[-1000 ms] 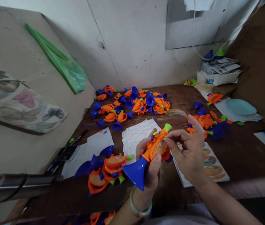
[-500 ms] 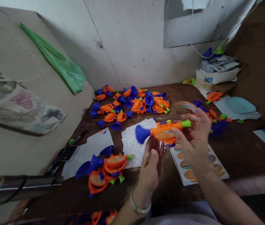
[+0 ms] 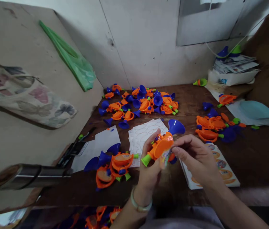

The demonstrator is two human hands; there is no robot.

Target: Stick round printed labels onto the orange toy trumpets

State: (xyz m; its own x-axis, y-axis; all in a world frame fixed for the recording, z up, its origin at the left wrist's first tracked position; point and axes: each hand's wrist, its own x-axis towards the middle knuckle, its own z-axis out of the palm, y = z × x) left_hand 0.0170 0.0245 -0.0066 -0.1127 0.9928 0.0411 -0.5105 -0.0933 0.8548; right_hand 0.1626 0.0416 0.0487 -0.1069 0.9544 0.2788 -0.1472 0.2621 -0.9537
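Note:
My left hand (image 3: 148, 168) is closed around an orange toy trumpet (image 3: 161, 147) with a blue bell and a green mouthpiece. The bell points away to the upper right, and a smooth bare orange oval faces me. Between thumb and fingers, my right hand (image 3: 196, 157) pinches a small printed sticker (image 3: 165, 158) close against the trumpet's lower side. Whether the sticker touches the trumpet I cannot tell. Just right of the hands lies a stack of sticker sheets (image 3: 225, 165) with orange ovals. White used-looking backing sheets (image 3: 146, 128) with oval outlines lie behind the left hand.
A heap of toy trumpets (image 3: 146, 105) lies at the back, with several more trumpets (image 3: 122, 160) at left and loose trumpet parts (image 3: 210, 124) at right. A metal cylinder (image 3: 29, 176) juts in from the left. A blue dish (image 3: 257, 109) sits on papers at far right.
The trumpet has passed from my right hand to my left and turned, its bell now pointing right. My right hand has come in holding a sticker. The view has shifted left.

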